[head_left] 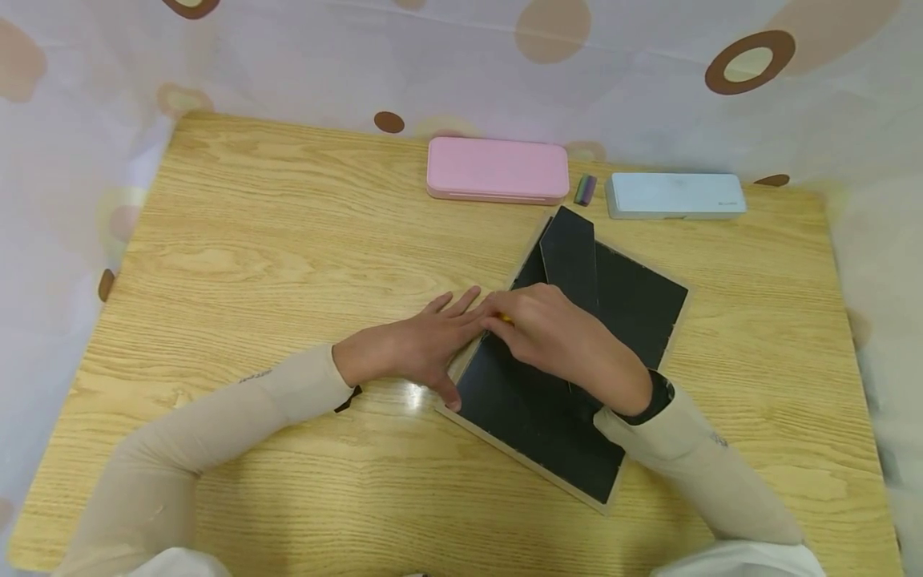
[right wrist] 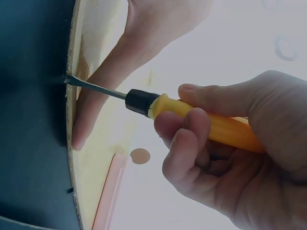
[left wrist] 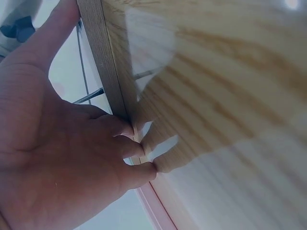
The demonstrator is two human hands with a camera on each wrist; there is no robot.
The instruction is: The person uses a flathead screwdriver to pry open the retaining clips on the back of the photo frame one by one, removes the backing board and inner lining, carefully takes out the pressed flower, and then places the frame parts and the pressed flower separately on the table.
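Note:
A picture frame lies face down on the wooden table, showing its black backing board and a light wooden rim. The board's black easel stand points toward the far end. My right hand grips the yellow handle of a flat-blade screwdriver. In the right wrist view its tip is at the seam between backing and rim, on the frame's left side. Spread along that same side is my left hand, thumb at the near-left corner. Its fingertips touch the tabletop in the left wrist view.
Beyond the frame, a pink pencil case lies at the table's back edge. To its right are a small striped eraser-like block and a pale blue case. A dotted curtain hangs behind the table.

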